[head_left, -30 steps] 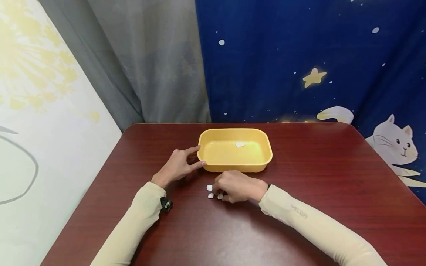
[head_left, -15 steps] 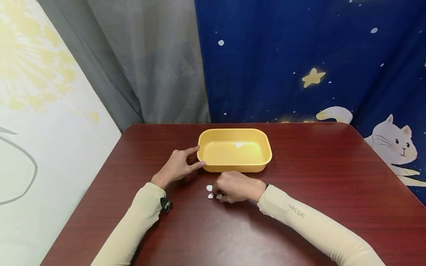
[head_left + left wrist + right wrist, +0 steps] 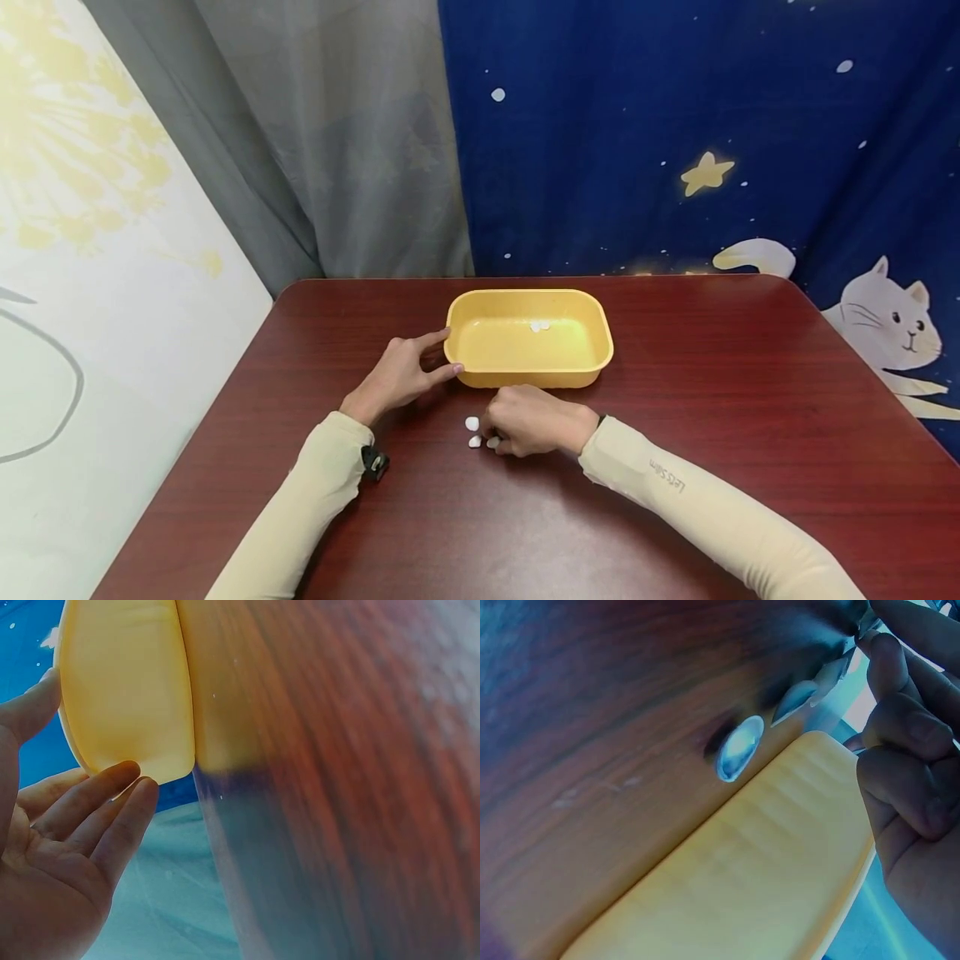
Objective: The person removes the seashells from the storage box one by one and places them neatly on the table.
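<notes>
My left hand (image 3: 401, 367) rests at the left end of a yellow plastic basin (image 3: 528, 381), thumb on the near corner of its rim. In the left wrist view its fingers lie loosely extended against the basin's end wall. In front of the basin, my right hand (image 3: 532, 421) is low over the table with curled fingers. Its thumb and forefinger pinch a small white shell-like piece (image 3: 492, 442); the fingers partly hide it. Two similar white pieces lie just left: one rounder piece (image 3: 472, 423) and one smaller piece (image 3: 475, 442). A concave shell (image 3: 740, 748) shows in the right wrist view.
A couple of white pieces (image 3: 540, 326) lie inside the basin near its far wall. The dark red table (image 3: 712, 400) ends at a grey curtain (image 3: 367, 142) and a blue patterned curtain (image 3: 600, 142). A white wall (image 3: 112, 333) stands at the left.
The pinched white piece and my right fingertips have shifted very slightly left. My left hand and the basin stay where they were.
</notes>
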`<state>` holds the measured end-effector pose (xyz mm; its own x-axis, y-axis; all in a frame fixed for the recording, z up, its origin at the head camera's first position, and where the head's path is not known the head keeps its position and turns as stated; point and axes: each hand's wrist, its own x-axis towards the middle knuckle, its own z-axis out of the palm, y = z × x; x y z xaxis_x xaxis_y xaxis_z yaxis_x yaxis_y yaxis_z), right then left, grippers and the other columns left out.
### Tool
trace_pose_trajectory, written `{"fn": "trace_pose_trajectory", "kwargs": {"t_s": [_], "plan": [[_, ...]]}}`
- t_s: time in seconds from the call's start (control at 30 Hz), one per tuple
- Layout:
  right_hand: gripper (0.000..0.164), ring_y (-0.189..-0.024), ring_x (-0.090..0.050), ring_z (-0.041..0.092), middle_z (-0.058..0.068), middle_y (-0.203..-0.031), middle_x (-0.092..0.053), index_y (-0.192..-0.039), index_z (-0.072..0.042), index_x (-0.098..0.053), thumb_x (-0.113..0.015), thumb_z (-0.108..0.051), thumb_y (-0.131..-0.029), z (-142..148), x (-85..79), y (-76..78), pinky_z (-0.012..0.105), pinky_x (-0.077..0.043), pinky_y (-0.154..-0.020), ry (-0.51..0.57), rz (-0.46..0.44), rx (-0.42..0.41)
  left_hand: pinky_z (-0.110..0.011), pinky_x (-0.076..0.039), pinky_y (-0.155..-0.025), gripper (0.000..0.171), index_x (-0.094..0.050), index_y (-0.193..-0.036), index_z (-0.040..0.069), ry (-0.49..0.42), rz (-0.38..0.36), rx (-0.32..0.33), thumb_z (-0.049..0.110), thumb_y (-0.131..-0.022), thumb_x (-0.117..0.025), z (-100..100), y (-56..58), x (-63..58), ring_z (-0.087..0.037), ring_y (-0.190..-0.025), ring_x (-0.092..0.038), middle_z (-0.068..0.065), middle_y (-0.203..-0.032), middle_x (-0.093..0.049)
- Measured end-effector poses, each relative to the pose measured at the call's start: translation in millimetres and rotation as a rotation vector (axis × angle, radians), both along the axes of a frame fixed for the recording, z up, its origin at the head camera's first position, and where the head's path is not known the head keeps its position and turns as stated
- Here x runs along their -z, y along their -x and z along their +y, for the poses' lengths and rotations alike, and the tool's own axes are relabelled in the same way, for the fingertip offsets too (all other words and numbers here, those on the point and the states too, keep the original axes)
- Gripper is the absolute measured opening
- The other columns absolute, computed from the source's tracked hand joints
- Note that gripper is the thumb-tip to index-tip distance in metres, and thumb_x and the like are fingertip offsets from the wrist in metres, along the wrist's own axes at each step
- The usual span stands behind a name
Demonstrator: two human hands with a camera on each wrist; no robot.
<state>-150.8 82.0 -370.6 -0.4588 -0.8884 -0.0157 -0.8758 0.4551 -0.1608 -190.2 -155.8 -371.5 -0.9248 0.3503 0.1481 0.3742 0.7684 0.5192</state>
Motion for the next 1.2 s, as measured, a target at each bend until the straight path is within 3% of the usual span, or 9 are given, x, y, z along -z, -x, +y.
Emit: {"fn": "trace_pose_trajectory", "kwargs": {"t_s": [0.43,0.8,1.2], "plan": [[0.007,-0.057,-0.048,-0.003,-0.014,-0.064,-0.065,-0.079,-0.021,-0.076,-0.079,-0.016,-0.082,1.0,-1.3,-0.7,0.015,-0.039,-0.054,0.019,0.013,-0.006,-0.043,-0.054,-0.1,0.073,-0.052,-0.148,0.014,0.018,-0.017,-0.008,0.05,-0.088,-0.073,0.2,0.6,-0.6,-0.02,-0.117,-0.066,-0.011,-0.141,-0.062],[0.008,-0.061,-0.051,-0.002,-0.013,-0.07,-0.068,-0.089,-0.021,-0.078,-0.081,-0.018,-0.082,1.7,-3.1,-1.2,0.016,-0.042,-0.056,0.022,0.037,-0.009,-0.041,-0.055,-0.096,0.072,-0.051,-0.148,0.014,0.028,-0.028,-0.013,0.05,-0.089,-0.072,0.1,-0.8,-2.6,-0.019,-0.104,-0.066,-0.013,-0.14,-0.062],[0.01,-0.066,-0.057,-0.002,-0.014,-0.079,-0.074,-0.092,-0.022,-0.078,-0.082,-0.021,-0.083,5.2,-7.3,-1.6,0.019,-0.049,-0.06,0.035,0.047,-0.005,-0.043,-0.055,-0.097,0.071,-0.053,-0.147,0.013,0.03,0.001,-0.004,0.049,-0.089,-0.072,0.8,-2.6,-3.7,-0.023,-0.112,-0.067,-0.014,-0.139,-0.063]]}}
